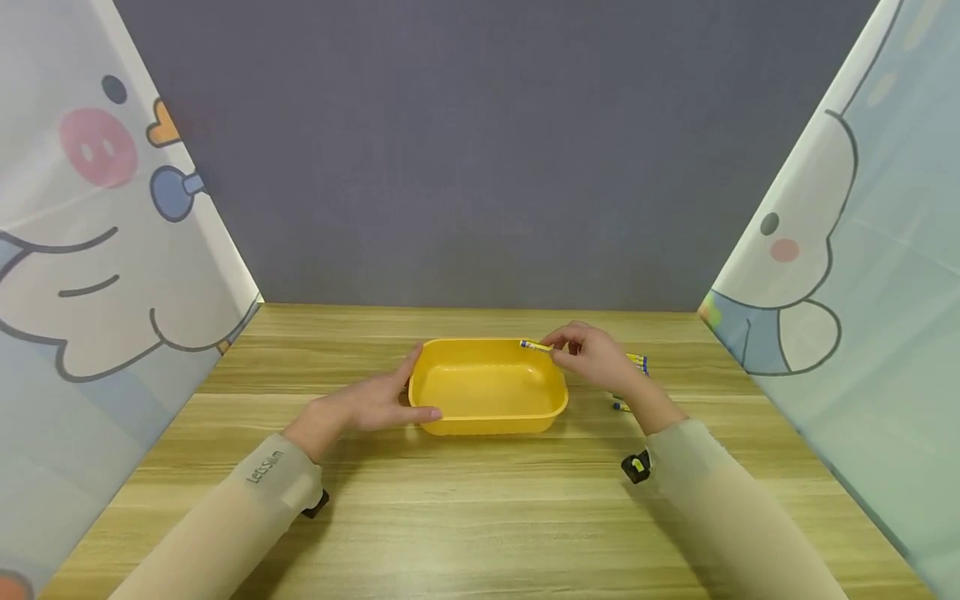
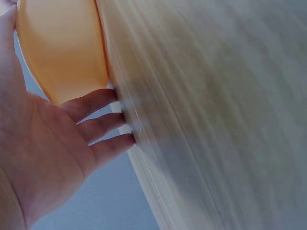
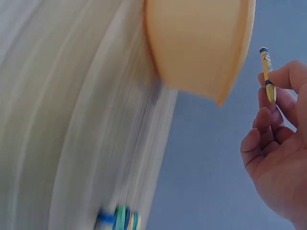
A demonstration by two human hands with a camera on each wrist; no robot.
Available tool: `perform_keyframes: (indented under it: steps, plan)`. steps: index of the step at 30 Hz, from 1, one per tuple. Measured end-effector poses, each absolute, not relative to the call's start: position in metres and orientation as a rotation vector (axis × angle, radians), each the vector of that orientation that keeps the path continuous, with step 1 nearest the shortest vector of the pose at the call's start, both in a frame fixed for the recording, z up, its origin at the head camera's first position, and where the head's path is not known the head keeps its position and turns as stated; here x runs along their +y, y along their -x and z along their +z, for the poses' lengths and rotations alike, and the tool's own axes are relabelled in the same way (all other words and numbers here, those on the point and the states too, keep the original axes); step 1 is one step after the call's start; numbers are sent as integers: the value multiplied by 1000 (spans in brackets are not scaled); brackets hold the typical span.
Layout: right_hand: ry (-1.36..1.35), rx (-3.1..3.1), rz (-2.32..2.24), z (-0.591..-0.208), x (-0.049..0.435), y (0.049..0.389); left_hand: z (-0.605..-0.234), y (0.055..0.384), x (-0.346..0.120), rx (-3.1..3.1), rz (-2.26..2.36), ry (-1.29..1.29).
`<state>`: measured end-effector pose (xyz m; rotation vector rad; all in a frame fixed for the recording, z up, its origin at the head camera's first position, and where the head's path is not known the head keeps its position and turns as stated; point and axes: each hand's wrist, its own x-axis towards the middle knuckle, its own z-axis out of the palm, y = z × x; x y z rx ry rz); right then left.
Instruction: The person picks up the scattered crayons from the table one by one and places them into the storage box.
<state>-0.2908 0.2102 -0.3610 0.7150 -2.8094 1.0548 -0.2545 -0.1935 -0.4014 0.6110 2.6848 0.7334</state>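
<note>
A yellow plastic basin [image 1: 487,426] stands on the wooden table, and its visible inside is bare. At its left end my left hand [image 1: 375,404] rests against it, thumb along the front rim and index finger toward the back corner. In the left wrist view the other fingers [image 2: 100,128] are fairly straight, with their tips at the table beside the basin [image 2: 64,43]. My right hand [image 1: 596,357] pinches a yellow-wrapped crayon [image 3: 266,64] with blue bands between thumb and fingers. That crayon is above the basin's back right rim, apart from it.
Several more crayons [image 1: 638,360] lie right of the basin, partly hidden behind my right hand and forearm; one blue end [image 1: 621,407] shows nearer. A grey panel [image 1: 480,158] closes off the back. Cartoon-printed sheets [image 1: 840,275] flank the table.
</note>
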Motion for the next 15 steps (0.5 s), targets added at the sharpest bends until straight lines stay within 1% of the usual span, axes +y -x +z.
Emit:
perform_keyframes:
  steps: [15]
  plan:
    - [-819, -2827, 1298, -370, 141, 312, -400, 255, -189, 2687, 735, -612]
